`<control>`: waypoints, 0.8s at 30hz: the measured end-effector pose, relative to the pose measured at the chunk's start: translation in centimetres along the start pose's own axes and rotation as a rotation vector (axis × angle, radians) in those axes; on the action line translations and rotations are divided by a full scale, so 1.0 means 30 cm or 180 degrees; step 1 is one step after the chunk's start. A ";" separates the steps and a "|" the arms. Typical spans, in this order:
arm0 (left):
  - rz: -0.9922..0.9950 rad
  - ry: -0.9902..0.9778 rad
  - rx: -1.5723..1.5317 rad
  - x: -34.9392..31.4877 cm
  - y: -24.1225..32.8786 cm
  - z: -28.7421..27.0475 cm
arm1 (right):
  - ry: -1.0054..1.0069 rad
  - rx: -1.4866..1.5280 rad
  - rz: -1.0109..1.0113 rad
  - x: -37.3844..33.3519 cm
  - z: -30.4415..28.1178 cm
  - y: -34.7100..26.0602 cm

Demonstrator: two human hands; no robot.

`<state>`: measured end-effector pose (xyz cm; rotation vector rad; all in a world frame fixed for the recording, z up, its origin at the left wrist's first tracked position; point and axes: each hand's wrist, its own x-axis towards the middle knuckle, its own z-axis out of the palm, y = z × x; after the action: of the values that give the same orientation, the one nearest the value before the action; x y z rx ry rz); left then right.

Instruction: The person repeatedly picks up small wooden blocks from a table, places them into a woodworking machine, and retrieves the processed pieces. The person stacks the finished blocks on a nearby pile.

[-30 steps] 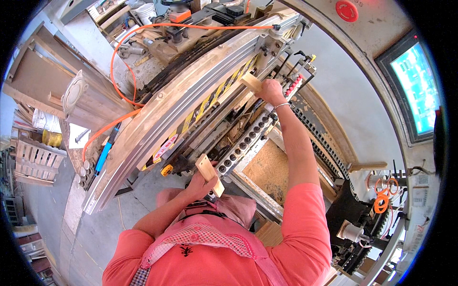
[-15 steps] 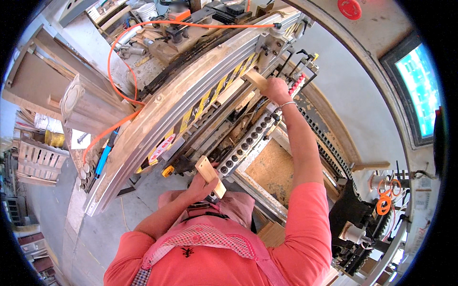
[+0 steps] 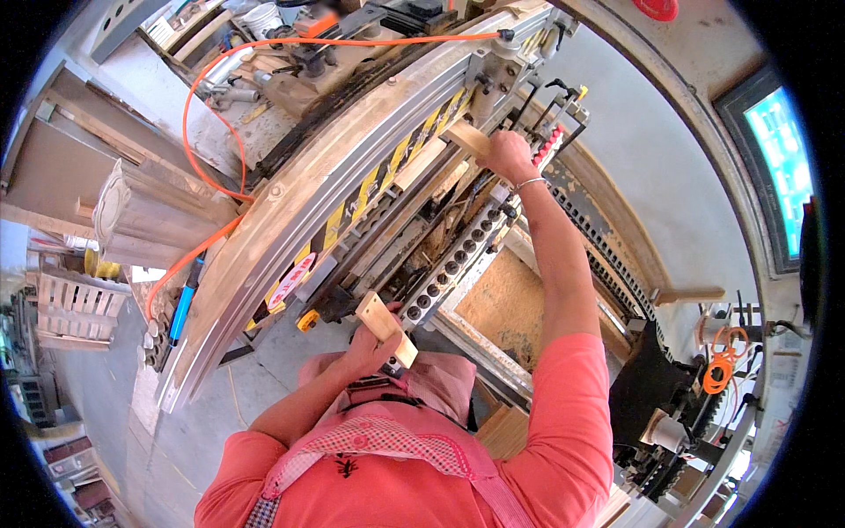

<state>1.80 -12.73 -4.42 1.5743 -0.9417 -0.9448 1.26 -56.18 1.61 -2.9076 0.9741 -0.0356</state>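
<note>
Close to my body, my left hand (image 3: 367,350) is closed round a short pale wooden block (image 3: 377,317), which sticks out past the fingers at both ends. Farther off, at the machine's far end, my right hand (image 3: 510,157) grips another wooden piece (image 3: 466,136) whose free end points left toward the machine's bed. Between the two hands runs a metal rail (image 3: 451,266) with a row of round dark knobs. Just left of my right hand, a pale wooden strip (image 3: 421,167) lies along the bed. My right fingertips are partly hidden.
A thick curved beam (image 3: 290,189) with black-and-yellow striping borders the machine on the left. An orange hose (image 3: 187,132) loops over it. At right stand a lit screen (image 3: 782,172) and a black toothed chain (image 3: 607,255). Wooden offcuts and tools clutter the far bench (image 3: 264,132).
The view has shifted slightly, so the surroundings sit a little differently. Both hands keep their grip on the wooden pieces, with hardly any movement.
</note>
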 end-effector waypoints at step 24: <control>-0.0369 0.0950 -0.1430 -0.079 0.103 -0.033 | -0.0083 -0.0394 -0.0011 0.048 0.057 0.020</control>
<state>1.45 -10.72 -0.95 1.3421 -0.3972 -0.8951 2.12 -57.40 -0.13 -3.0130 1.0016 0.0649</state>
